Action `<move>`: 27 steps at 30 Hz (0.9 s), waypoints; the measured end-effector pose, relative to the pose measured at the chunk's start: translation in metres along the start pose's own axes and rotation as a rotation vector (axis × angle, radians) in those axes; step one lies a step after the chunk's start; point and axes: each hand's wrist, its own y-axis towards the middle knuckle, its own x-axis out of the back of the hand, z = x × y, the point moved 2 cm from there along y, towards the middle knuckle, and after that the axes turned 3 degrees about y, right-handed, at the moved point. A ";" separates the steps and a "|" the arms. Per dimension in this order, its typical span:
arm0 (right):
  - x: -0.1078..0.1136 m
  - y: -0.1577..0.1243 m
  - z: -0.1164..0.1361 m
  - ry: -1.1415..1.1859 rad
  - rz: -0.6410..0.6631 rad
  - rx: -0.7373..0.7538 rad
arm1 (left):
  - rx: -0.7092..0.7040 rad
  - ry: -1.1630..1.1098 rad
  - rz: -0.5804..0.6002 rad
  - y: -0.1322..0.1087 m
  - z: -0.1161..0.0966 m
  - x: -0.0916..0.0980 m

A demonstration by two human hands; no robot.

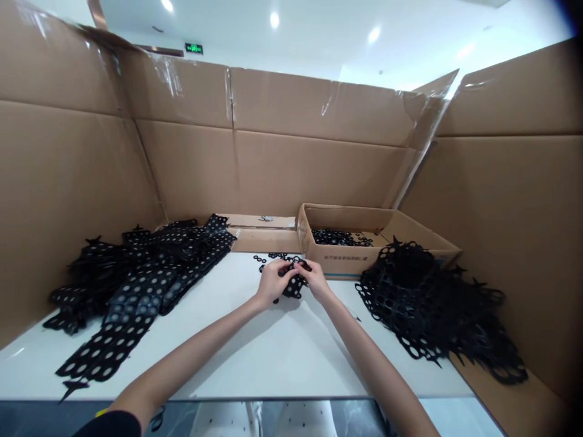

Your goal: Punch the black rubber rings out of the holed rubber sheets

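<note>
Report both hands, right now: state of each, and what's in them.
Left hand: closed, holding a piece of black punched sheet.
Right hand: closed, holding the same piece of black punched sheet.

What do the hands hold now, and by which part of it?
The left hand and right hand hold a black scrap with holes by its upper part.

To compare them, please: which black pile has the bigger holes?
The right pile, heaped by the box: its holes are large. The left pile lies in flatter strips with small holes.
</note>
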 end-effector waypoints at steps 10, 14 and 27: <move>-0.002 0.003 0.004 -0.256 0.082 0.257 | 0.307 -0.431 -0.086 -0.003 0.030 -0.023; -0.006 -0.007 -0.018 -0.256 0.118 0.208 | 0.533 -0.545 -0.125 -0.012 0.056 -0.027; 0.008 -0.016 -0.025 -0.104 -0.007 -0.029 | 0.239 -0.336 -0.044 -0.030 0.050 -0.031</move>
